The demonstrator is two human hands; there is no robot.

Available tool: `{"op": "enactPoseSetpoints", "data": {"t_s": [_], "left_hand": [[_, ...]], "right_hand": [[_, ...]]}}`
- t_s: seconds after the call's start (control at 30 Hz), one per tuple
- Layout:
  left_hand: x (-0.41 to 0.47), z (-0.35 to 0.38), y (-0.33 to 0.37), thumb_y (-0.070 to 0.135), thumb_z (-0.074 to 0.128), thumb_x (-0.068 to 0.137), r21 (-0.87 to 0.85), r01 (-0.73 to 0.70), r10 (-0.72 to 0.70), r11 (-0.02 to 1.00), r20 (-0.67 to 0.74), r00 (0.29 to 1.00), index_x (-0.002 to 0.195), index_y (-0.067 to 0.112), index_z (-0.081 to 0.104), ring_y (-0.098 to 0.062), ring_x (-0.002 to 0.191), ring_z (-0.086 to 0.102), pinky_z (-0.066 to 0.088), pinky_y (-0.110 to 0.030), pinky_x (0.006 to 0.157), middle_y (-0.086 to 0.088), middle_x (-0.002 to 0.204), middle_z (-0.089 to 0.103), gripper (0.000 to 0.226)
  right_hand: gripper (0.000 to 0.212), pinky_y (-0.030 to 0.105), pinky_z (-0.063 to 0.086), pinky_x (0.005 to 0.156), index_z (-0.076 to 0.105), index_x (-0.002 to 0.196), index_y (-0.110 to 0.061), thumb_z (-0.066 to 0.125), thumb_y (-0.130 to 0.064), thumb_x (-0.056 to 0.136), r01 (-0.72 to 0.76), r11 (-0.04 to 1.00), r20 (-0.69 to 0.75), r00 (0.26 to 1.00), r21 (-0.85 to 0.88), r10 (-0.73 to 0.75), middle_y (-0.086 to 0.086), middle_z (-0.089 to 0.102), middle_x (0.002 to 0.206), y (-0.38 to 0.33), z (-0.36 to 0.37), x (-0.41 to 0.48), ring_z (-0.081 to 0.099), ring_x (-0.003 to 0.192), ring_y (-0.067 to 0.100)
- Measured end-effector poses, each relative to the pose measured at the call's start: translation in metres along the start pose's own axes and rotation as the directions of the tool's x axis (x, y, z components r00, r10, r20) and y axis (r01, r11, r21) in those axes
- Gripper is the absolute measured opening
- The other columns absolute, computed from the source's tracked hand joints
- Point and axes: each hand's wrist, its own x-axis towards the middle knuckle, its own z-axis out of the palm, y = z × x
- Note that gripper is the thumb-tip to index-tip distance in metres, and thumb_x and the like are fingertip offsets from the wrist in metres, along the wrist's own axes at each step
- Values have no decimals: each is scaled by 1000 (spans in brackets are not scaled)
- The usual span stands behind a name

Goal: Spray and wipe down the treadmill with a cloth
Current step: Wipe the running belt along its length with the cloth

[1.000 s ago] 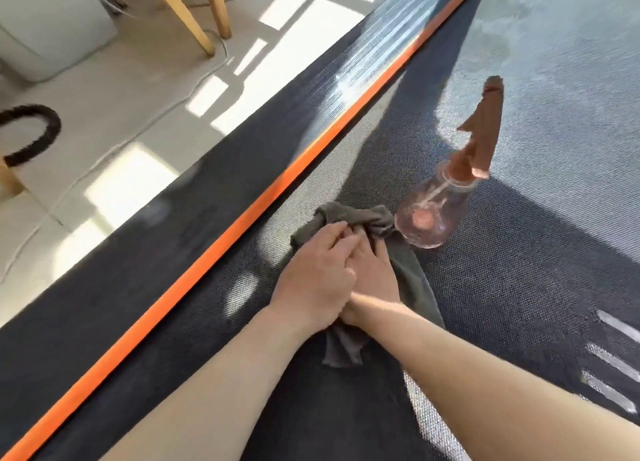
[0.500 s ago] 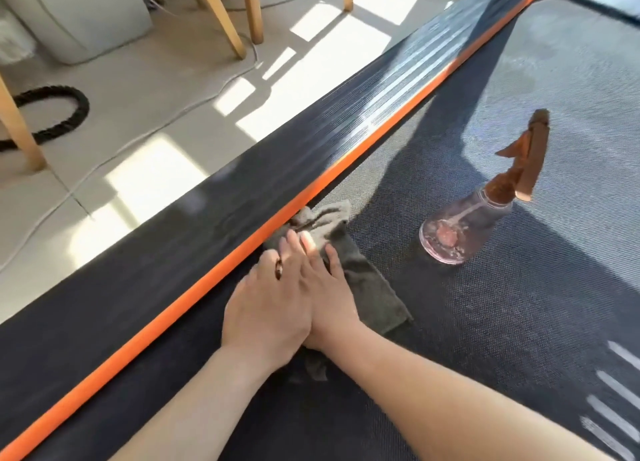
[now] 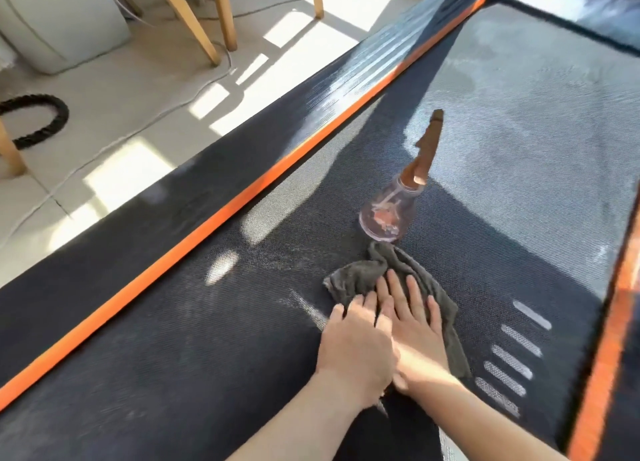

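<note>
Left hand (image 3: 353, 346) and right hand (image 3: 415, 329) lie flat, fingers straight, pressing cloth (image 3: 356, 275) on belt (image 3: 207, 322), nothing gripped; cloth edge is just beside bottle (image 3: 384, 218), so keep pressure even, overlap strokes, and stop short of bottle or it likely tips.

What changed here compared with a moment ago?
The left hand and right hand have slid the cloth rightward across the belt, from the orange stripe at its left edge half a second ago to just short of the spray bottle. Unchanged: both hands lie flat on the cloth, nothing was let go, and the bottle stands upright on the belt.
</note>
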Motion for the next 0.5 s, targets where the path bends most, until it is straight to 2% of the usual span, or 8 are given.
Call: {"op": "enactPoseSetpoints", "data": {"t_s": [0.1,0.17,0.23,0.27,0.33,0.37,0.43,0.5], "left_hand": [[-22,3,2,28,34,101,122,-56,53,991,29,998,155,6,5,-30,146,14,11,-46,120,-15,160,16,66],[-54,5,-18,25,32,100,174,-48,35,984,76,997,154,4,7,-30,145,17,11,-46,120,-15,159,19,63],[-88,7,-44,24,34,98,195,-26,11,980,79,997,155,4,10,-28,145,23,16,-44,120,-12,160,19,65],[-103,6,-52,25,34,95,197,-13,2,980,54,999,153,1,19,-29,142,33,25,-44,117,-14,158,25,65],[-122,5,-55,25,31,90,194,12,-21,981,44,999,145,-5,36,-35,132,48,39,-46,109,-21,150,38,63],[-123,6,-49,25,32,91,207,10,-24,978,68,997,143,-8,37,-39,131,48,41,-48,108,-25,149,38,62],[-113,8,-30,23,52,87,217,43,-60,975,70,996,138,-12,43,-44,121,55,48,-50,100,-31,139,47,63],[-96,6,-2,21,69,79,134,61,-71,989,70,995,139,-8,45,-42,119,57,48,-49,99,-28,138,51,71]], "right_hand": [[73,46,-30,109,-30,149,-27,3,-55,91,-68,993,21,998,100,66,-8,-56,140,-27,9,-25,-52,131,20],[73,50,-32,108,-20,153,-25,3,-52,89,48,986,4,999,160,-50,-4,-45,149,-61,14,-44,-44,138,26],[69,55,-18,116,-4,158,-20,18,-45,98,220,964,-23,975,146,-219,-1,-27,159,-86,20,-58,-25,148,30],[68,55,-11,119,1,159,-18,21,-45,100,289,947,-37,957,138,-287,-1,-20,162,-91,20,-62,-20,149,29],[68,51,-11,119,3,159,-21,17,-51,100,394,907,-60,919,149,-390,-6,-11,165,-88,16,-63,-20,150,22],[69,48,-15,118,1,159,-23,16,-54,100,435,887,-64,900,154,-430,-8,-10,166,-81,15,-62,-22,149,18],[69,43,-21,116,1,159,-25,20,-55,100,468,867,-78,884,171,-461,-9,-7,166,-57,12,-62,-19,150,17],[70,39,-28,111,2,158,-30,21,-58,98,386,901,-80,923,199,-377,-10,-4,166,-27,11,-63,-13,151,19]]}}
